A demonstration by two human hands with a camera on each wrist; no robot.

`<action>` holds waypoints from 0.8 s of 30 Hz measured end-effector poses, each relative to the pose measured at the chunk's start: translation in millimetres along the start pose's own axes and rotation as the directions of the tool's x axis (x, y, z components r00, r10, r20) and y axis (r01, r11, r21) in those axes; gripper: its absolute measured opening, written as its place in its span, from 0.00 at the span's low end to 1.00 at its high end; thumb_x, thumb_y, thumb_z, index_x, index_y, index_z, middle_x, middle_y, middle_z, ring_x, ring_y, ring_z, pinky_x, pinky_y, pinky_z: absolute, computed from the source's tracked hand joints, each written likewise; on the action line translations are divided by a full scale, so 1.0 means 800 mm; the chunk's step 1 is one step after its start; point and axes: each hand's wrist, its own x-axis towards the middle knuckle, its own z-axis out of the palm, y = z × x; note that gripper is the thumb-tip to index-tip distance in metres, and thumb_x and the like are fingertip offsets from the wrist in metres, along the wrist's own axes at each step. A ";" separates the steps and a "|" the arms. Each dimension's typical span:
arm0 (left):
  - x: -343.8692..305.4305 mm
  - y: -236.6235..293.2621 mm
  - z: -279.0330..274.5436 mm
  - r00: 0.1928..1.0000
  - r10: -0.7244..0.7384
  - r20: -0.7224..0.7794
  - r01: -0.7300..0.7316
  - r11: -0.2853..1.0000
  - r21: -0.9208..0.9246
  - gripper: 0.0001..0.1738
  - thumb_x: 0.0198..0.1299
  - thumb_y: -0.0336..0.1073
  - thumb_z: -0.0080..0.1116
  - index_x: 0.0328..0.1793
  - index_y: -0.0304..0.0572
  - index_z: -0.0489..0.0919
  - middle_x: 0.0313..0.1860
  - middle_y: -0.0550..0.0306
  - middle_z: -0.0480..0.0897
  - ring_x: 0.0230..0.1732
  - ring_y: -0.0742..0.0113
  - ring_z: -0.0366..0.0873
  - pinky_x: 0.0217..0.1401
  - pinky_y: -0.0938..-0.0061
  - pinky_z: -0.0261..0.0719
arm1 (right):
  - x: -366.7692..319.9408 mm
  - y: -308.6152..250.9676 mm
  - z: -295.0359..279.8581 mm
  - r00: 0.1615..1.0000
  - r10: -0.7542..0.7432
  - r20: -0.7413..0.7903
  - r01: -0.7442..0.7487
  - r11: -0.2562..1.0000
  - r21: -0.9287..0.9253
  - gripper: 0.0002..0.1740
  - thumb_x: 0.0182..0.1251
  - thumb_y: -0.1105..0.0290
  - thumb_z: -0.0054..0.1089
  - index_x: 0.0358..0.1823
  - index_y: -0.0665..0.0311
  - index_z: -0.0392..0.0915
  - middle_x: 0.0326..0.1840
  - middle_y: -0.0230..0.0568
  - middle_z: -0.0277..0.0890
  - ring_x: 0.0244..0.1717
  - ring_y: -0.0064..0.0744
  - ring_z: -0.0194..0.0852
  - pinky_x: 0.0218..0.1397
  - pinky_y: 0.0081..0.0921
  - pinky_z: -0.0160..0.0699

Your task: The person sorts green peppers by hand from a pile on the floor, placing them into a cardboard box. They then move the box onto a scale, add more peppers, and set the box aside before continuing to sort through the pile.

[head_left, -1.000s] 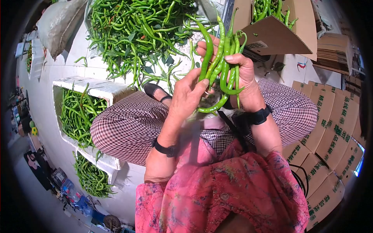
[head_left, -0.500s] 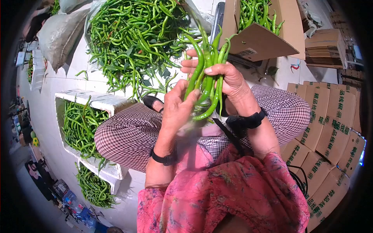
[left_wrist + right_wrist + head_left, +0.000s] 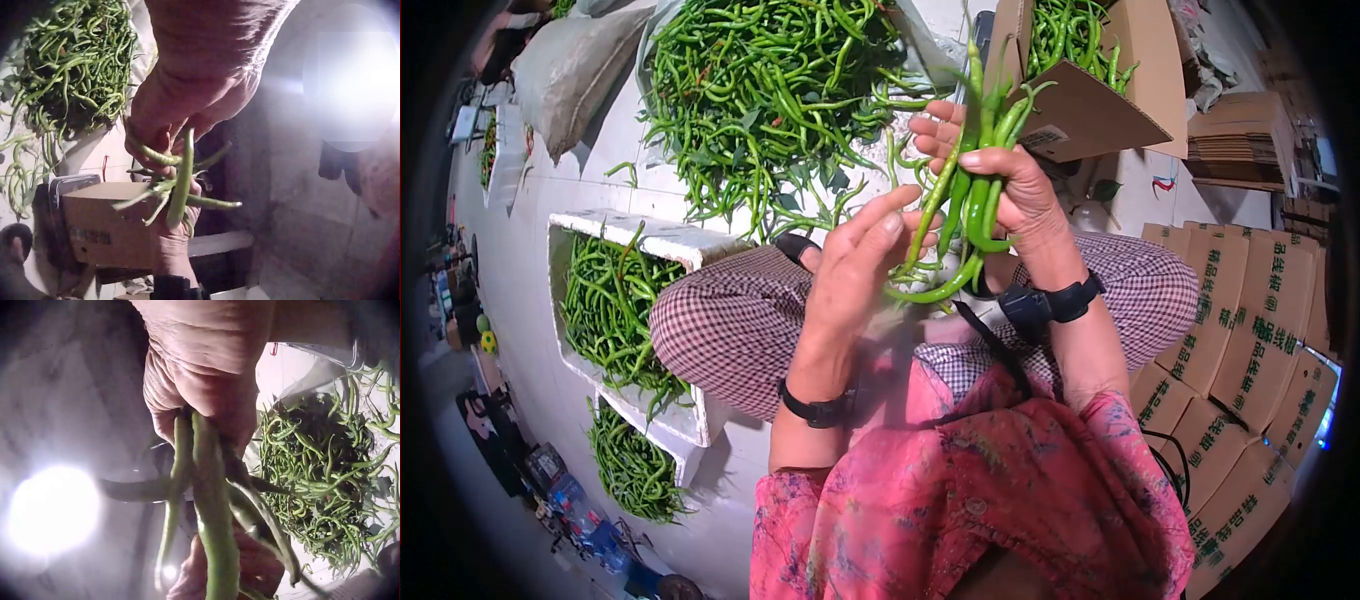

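Observation:
In the head view my right hand (image 3: 1025,195) holds a bunch of long green chili peppers (image 3: 980,205), its thumb pressed across them and several fingertips showing beyond on the left. My left hand (image 3: 855,255) is beside the bunch's lower left, thumb lifted and fingers fairly straight, fingertips right at one slender pepper. The right wrist view shows peppers (image 3: 212,506) extending from under my right hand (image 3: 203,381). Seen from the left wrist, my left hand (image 3: 187,94) hides part of the bunch, and a pepper (image 3: 181,181) sticks out toward the camera.
A big heap of green chilies (image 3: 770,100) lies on the floor ahead. At left stand white foam boxes (image 3: 700,240) of chilies. An open carton (image 3: 1110,105) with chilies is at upper right, flattened cardboard (image 3: 1240,330) at right. A stuffed sack (image 3: 580,80) is at upper left.
My left thumb has lifted off the curved pepper it pinched, and its fingers have straightened. My right hand still holds the bunch. The head view has shifted slightly.

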 end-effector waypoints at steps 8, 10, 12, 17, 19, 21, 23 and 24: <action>-0.006 -0.013 -0.004 0.996 0.058 -0.064 -0.064 0.994 -0.092 0.24 0.69 0.36 0.50 0.66 0.26 0.67 0.53 0.45 0.80 0.51 0.63 0.79 0.58 0.70 0.75 | 0.000 0.007 0.000 0.996 0.052 0.071 -0.047 0.997 -0.063 0.45 0.50 0.80 0.57 0.72 0.74 0.51 0.70 0.61 0.60 0.66 0.46 0.68 0.70 0.33 0.68; -0.003 -0.013 -0.001 0.995 0.036 -0.094 -0.045 0.994 -0.096 0.23 0.68 0.36 0.52 0.64 0.27 0.70 0.51 0.47 0.81 0.50 0.64 0.80 0.56 0.72 0.76 | 0.001 0.007 -0.001 0.995 0.062 0.072 -0.056 0.995 -0.078 0.45 0.50 0.80 0.57 0.73 0.74 0.50 0.70 0.61 0.61 0.67 0.47 0.67 0.71 0.33 0.67; 0.000 -0.015 -0.004 0.997 0.075 -0.015 -0.068 0.960 0.270 0.21 0.68 0.36 0.53 0.61 0.28 0.73 0.48 0.48 0.83 0.47 0.64 0.81 0.54 0.74 0.77 | 0.003 0.008 0.000 0.994 0.082 0.070 -0.074 0.992 -0.104 0.45 0.50 0.80 0.57 0.73 0.74 0.50 0.70 0.61 0.60 0.68 0.47 0.66 0.71 0.33 0.67; 0.001 -0.010 -0.016 0.999 -0.018 0.045 0.024 0.991 -0.131 0.23 0.68 0.37 0.53 0.64 0.28 0.71 0.50 0.41 0.81 0.50 0.60 0.81 0.55 0.68 0.81 | 0.000 0.007 0.003 0.996 0.087 0.032 -0.086 0.996 -0.036 0.45 0.50 0.82 0.56 0.73 0.75 0.49 0.70 0.63 0.60 0.69 0.48 0.65 0.69 0.33 0.70; -0.003 -0.004 -0.015 0.982 0.139 -0.129 -0.141 0.990 -0.006 0.23 0.69 0.37 0.51 0.64 0.28 0.70 0.54 0.42 0.80 0.54 0.59 0.80 0.57 0.69 0.78 | 0.000 0.008 -0.010 0.997 0.042 0.062 -0.045 0.998 0.044 0.42 0.49 0.81 0.56 0.70 0.75 0.54 0.66 0.62 0.65 0.63 0.47 0.71 0.69 0.36 0.70; -0.005 0.004 -0.021 0.906 0.277 -0.320 -0.238 0.959 0.156 0.20 0.69 0.34 0.48 0.62 0.30 0.72 0.55 0.46 0.80 0.55 0.62 0.79 0.58 0.72 0.75 | -0.003 0.006 -0.010 0.996 -0.001 0.087 -0.011 0.990 0.142 0.42 0.47 0.81 0.55 0.69 0.76 0.55 0.64 0.62 0.67 0.58 0.41 0.77 0.63 0.31 0.78; -0.012 0.005 -0.032 0.880 0.252 -0.403 -0.228 0.968 0.108 0.19 0.67 0.33 0.51 0.61 0.31 0.73 0.51 0.48 0.81 0.51 0.64 0.80 0.55 0.73 0.76 | -0.005 0.000 -0.012 0.995 -0.045 0.090 0.031 0.989 0.143 0.42 0.46 0.81 0.55 0.69 0.76 0.56 0.64 0.60 0.67 0.56 0.39 0.78 0.62 0.30 0.79; -0.016 0.004 -0.035 0.883 0.230 -0.410 -0.209 0.973 0.096 0.19 0.66 0.33 0.53 0.60 0.31 0.74 0.50 0.49 0.82 0.50 0.65 0.81 0.54 0.74 0.76 | -0.005 -0.002 -0.012 0.993 -0.068 0.094 0.053 0.987 0.152 0.42 0.46 0.81 0.55 0.69 0.76 0.56 0.64 0.60 0.68 0.55 0.38 0.78 0.62 0.29 0.79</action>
